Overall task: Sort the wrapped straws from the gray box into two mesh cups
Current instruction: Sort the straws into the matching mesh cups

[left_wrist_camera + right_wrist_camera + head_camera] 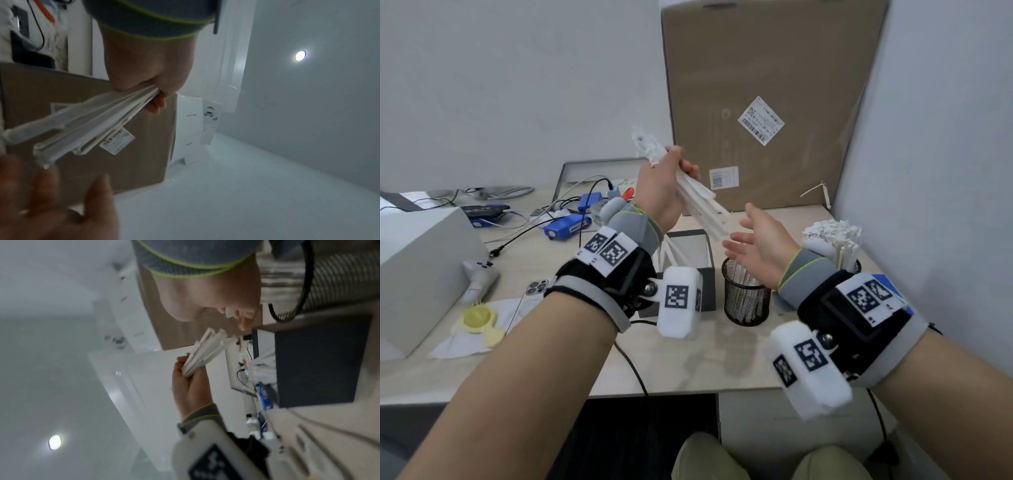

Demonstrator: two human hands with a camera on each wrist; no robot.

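Note:
My left hand [671, 181] is raised above the table and grips a fanned bundle of white wrapped straws [702, 205], whose lower ends point down to the right. The same straw bundle [86, 123] shows in the left wrist view, pinched in the fist. My right hand [753, 236] hovers palm up and open just below the straw ends, holding nothing. The gray box [705, 274] stands below my left wrist with more straws inside. A black mesh cup [746, 298] beside it holds several straws. A second mesh cup [856, 265], packed with straws, is partly hidden behind my right wrist.
A large cardboard box [767, 102] leans against the back wall. Blue devices and cables [571, 219] lie at the back left. A phone [530, 294], a game controller [479, 274], a yellow object [479, 320] and a white box [417, 267] sit on the left.

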